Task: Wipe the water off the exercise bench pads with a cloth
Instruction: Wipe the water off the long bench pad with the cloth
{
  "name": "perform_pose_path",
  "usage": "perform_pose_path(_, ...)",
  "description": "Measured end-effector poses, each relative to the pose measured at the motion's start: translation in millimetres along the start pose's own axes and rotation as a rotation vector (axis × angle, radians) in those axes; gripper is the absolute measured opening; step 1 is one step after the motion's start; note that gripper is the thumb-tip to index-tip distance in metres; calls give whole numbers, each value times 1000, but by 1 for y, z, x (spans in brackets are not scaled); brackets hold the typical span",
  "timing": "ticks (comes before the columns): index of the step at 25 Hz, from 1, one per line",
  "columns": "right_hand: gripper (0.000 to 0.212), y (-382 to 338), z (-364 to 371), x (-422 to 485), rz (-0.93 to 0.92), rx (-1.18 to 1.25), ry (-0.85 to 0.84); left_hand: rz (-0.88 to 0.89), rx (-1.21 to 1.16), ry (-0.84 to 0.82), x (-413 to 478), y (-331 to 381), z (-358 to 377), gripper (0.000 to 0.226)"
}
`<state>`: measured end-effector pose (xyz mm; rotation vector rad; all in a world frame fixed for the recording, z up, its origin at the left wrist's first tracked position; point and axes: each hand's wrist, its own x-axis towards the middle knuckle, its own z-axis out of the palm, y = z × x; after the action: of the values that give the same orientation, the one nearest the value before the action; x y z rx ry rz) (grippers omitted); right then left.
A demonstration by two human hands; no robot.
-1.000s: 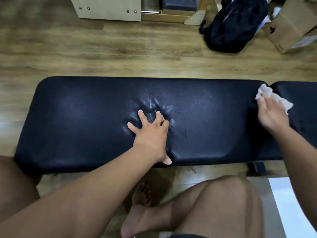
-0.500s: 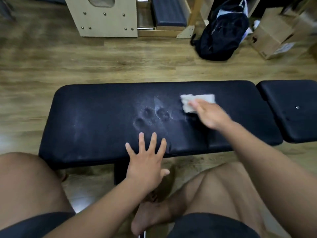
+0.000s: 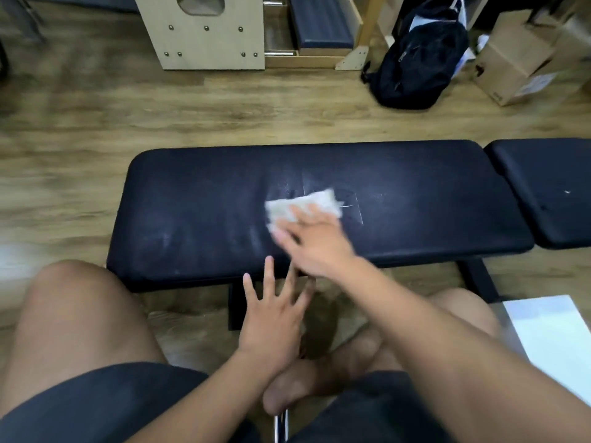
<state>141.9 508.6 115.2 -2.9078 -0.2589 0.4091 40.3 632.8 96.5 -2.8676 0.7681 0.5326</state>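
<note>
A: Entry one, the furniture?

B: Counter [image 3: 415,254], black. It has two cushions end to end: long pad [image 3: 198,199] across the middle of the view, and short pad [image 3: 550,193] just beside its right end, with a narrow gap between them. It stands on a wood-look floor [image 3: 224,110].

A: The cloth?

B: Cloth [image 3: 300,206], white and crumpled, lying on the long pad around its middle. Motion blur softens its edges.

A: Right grip?

B: Right grip [image 3: 315,241], palm down, fingers straight and laid flat on the near part of the cloth, pressing it to the pad. It is blurred, and I cannot tell where the thumb lies.

A: Left grip?

B: Left grip [image 3: 271,318], fingers spread and straight, holding nothing. It sits low at the long pad's near edge, with its fingertips overlapping that edge in the view. I cannot tell whether they touch it.

A: Surface condition?

B: Pale smears [image 3: 163,241] on the left half of the long pad, and thin bright lines just right of the cloth.

A: Sundries?

B: Backpack [image 3: 419,55], dark, on the floor beyond the counter. Box [image 3: 518,65], cardboard, to its right. Wooden unit [image 3: 208,33], pale with metal studs, far centre. White sheet [image 3: 556,334] at the near right. One bare foot [image 3: 303,385] below the left grip, between the person's knees.
</note>
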Motion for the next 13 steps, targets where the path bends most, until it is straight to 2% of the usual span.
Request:
perform_pose_path(2,53,-77,3,3,-252,9,-93,24,21,-67,-4,-1,14,76)
perform_pose_path(3,52,-93,4,5,-337,0,-129,18,24,-67,-5,-4,16,79)
perform_pose_path(5,50,-76,1,9,-361,37,-124,-21,-18,7,-6,-14,14,79)
perform_pose_path(8,49,28,-12,5,-90,53,49,-77,-59,93,-8,-27,6,81)
perform_pose_path(11,50,156,-29,-28,320,27,80,-97,-88,130,-7,-27,7,83)
perform_pose_path(13,55,204,-36,-54,522,50,134,-99,-87,132,-4,-24,8,84)
